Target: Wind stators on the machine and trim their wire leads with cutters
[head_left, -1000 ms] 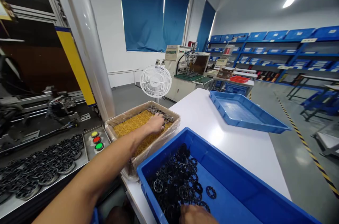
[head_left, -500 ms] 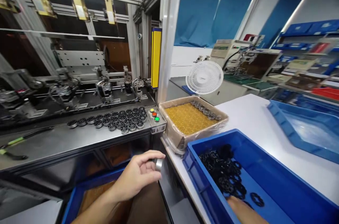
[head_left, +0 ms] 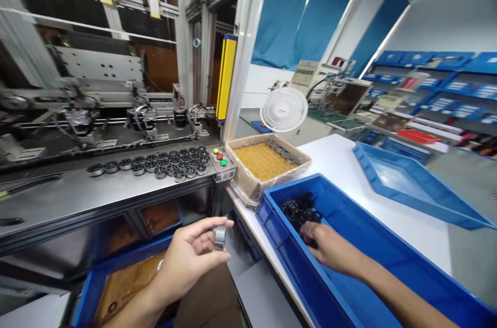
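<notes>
My left hand [head_left: 190,258] is raised in front of me, below the table edge, pinching a small silver metal ring [head_left: 220,237] between thumb and fingers. My right hand [head_left: 326,246] reaches into the near blue bin [head_left: 388,250] and rests, fingers curled, on a pile of black plastic rings [head_left: 301,210]; whether it grips one is hidden. Beyond the bin stands a cardboard box [head_left: 248,187] lined with yellow mesh, with a row of metal rings [head_left: 283,152] along its far side.
Left is a steel machine bench [head_left: 77,201] carrying rows of assembled rings [head_left: 163,163] and a panel of yellow, red and green buttons [head_left: 220,157]. A shallow blue tray [head_left: 407,185] lies on the white table at right. A white fan [head_left: 283,109] stands behind. A blue crate [head_left: 116,286] sits below.
My left hand left the cardboard box and came back toward me holding a metal ring. My right hand slid farther up the blue bin onto the black rings. The view swung left.
</notes>
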Demonstrator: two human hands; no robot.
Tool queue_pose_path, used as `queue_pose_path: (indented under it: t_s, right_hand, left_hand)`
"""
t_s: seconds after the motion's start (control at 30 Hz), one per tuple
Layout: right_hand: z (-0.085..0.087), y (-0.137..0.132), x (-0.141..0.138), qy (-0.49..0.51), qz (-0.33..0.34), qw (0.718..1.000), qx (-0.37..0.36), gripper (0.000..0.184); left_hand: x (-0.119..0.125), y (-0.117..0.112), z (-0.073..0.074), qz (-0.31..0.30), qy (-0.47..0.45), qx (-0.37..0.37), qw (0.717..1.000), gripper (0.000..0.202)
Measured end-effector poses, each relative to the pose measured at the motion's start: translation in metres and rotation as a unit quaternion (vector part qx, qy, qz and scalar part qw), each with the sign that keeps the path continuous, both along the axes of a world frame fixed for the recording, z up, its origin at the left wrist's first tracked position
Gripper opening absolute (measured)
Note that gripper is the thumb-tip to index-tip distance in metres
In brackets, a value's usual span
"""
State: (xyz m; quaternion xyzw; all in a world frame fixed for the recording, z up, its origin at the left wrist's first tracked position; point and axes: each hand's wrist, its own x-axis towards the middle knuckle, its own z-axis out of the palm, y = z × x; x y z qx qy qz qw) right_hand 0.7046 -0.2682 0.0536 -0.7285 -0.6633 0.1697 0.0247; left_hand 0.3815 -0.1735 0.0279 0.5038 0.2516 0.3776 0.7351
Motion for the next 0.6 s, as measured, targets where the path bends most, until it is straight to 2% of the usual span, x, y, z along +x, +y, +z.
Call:
queue_pose_path:
  t_s: [0.13,0.27,0.33,0.37,0.43,0.5,0.6]
  right_hand:
    - [0.011,0.002,0.011,0.001,-0.008,0.996,0.086,0.017]
    - [0.009,-0.009,-0.013,0.005,-0.021,0.979,0.201,0.009]
    - [0.008,-0.022,-0.038,0.025,0.019,0.954,0.297,0.004]
    - [0.008,-0.029,-0.052,0.045,0.064,0.932,0.353,0.002]
    - [0.007,-0.039,-0.074,0.084,0.155,0.89,0.421,0.012]
    - [0.006,-0.045,-0.087,0.105,0.2,0.868,0.441,0.017]
    - [0.001,-0.046,-0.089,0.111,0.207,0.861,0.452,0.013]
  left_hand:
    - [0.01,-0.006,0.003,0.0,0.004,0.004,1.0,0.046]
    - [0.025,-0.012,0.002,-0.018,0.016,0.01,1.0,0.045]
    - [0.036,-0.016,0.0,-0.041,0.018,0.007,0.999,0.046]
    - [0.042,-0.018,-0.002,-0.056,0.015,0.003,0.998,0.047]
    - [0.054,-0.024,-0.005,-0.084,0.003,-0.006,0.996,0.051]
    - [0.063,-0.03,-0.009,-0.103,-0.005,-0.013,0.995,0.054]
    - [0.072,-0.036,-0.014,-0.124,-0.001,-0.01,0.992,0.052]
